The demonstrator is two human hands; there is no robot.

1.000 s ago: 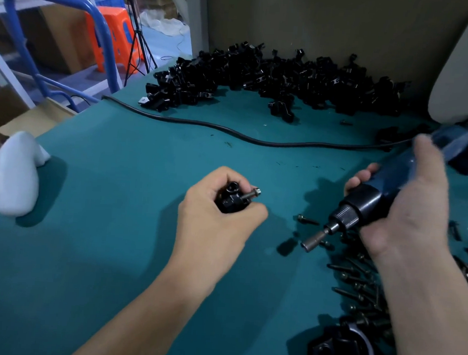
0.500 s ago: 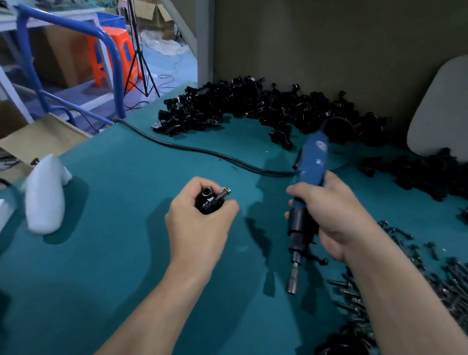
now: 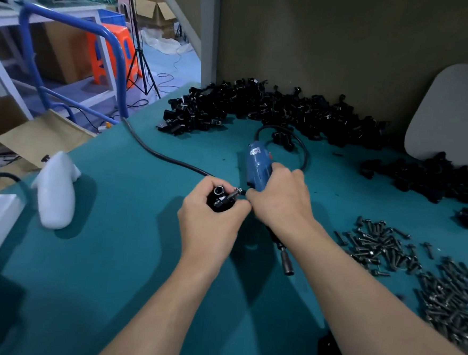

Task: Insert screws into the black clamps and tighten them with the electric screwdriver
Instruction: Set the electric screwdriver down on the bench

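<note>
1. At the middle of the teal table [image 3: 111,252], the left hand [image 3: 210,222] curls its fingers round a black clamp [image 3: 218,201], holding it above the mat.
2. A screw [image 3: 234,193] sticks out of the clamp, tilted up and to the right.
3. Just right of the clamp, the right hand [image 3: 281,202] wraps tightly round the blue electric screwdriver [image 3: 256,165]; its fingertips sit just beside the screw's head.
4. The screwdriver's bit [image 3: 287,267] points down and toward the person, apart from the clamp.
5. Its black cable [image 3: 167,159] runs off behind and left of the clamp.
6. Well behind the clamp lies a long heap of black clamps [image 3: 259,110], with a second heap [image 3: 421,176] far to its right.
7. Right of the clamp, loose screws [image 3: 383,248] are scattered.
8. Left of the clamp rests a white object [image 3: 57,192].
</note>
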